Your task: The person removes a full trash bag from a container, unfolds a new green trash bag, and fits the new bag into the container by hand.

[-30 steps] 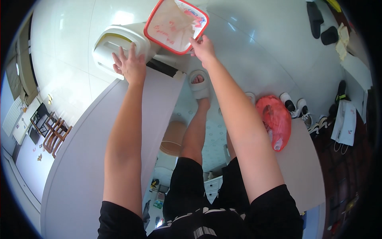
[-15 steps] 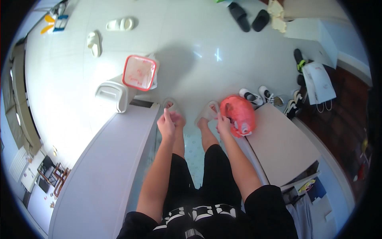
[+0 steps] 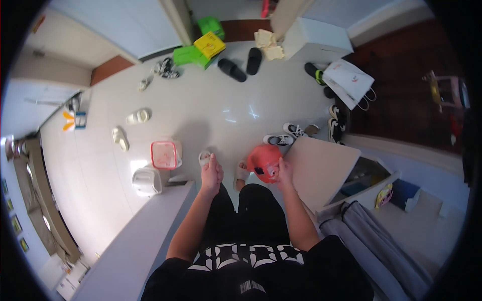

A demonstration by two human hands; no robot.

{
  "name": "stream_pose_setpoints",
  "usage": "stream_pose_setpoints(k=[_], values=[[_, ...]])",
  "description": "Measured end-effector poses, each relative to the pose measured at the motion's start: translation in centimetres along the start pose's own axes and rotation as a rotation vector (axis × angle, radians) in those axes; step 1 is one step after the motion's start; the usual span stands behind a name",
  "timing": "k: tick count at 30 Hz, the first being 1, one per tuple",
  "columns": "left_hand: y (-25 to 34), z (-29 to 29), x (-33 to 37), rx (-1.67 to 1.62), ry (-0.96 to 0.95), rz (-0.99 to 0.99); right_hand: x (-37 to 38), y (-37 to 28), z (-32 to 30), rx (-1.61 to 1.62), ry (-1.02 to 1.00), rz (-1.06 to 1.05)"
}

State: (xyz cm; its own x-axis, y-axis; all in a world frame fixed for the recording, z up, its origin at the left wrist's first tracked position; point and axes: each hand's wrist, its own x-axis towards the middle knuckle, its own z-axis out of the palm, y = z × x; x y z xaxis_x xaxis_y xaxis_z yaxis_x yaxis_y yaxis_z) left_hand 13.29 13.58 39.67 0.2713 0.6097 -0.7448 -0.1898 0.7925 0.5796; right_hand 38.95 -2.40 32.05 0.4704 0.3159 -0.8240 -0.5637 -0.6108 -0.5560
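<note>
My right hand (image 3: 285, 171) is closed at the gathered, whitish end of a red plastic bag (image 3: 264, 158). The bag bulges beside my right foot, and a dark patch shows on its side. In front of my left thigh, my left hand (image 3: 212, 175) is closed with the thumb up. Whatever its curled fingers may hold is hidden. A pale bin with a red rim (image 3: 179, 154) stands to the left of that hand, and a white plastic lid or container (image 3: 147, 180) is right beside it.
A grey-white counter (image 3: 133, 241) runs along my left. On my right is a beige cabinet top (image 3: 319, 170) with shoes (image 3: 278, 140) beyond it. Farther off lie black slippers (image 3: 232, 70), green and yellow boxes (image 3: 209, 45) and a white paper bag (image 3: 349, 83).
The view has tilted up and shows more floor and the doorways. My right hand has moved to the bag's gathered end. The left hand stays closed, its fingers no longer blurred.
</note>
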Motion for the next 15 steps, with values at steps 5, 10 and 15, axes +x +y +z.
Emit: stream_pose_setpoints(k=[5,10,15], values=[[3.1,7.9,0.3,0.019,-0.211,-0.101,-3.2,-1.7,-1.9,0.329,0.069,-0.134],[6.2,14.2,3.0,0.287,-0.366,-0.26,-6.6,-3.5,-2.8,0.212,0.189,-0.035],[9.5,21.0,4.5,0.676,-0.623,-0.44,-11.5,-4.4,-2.1,0.374,0.427,-0.03]])
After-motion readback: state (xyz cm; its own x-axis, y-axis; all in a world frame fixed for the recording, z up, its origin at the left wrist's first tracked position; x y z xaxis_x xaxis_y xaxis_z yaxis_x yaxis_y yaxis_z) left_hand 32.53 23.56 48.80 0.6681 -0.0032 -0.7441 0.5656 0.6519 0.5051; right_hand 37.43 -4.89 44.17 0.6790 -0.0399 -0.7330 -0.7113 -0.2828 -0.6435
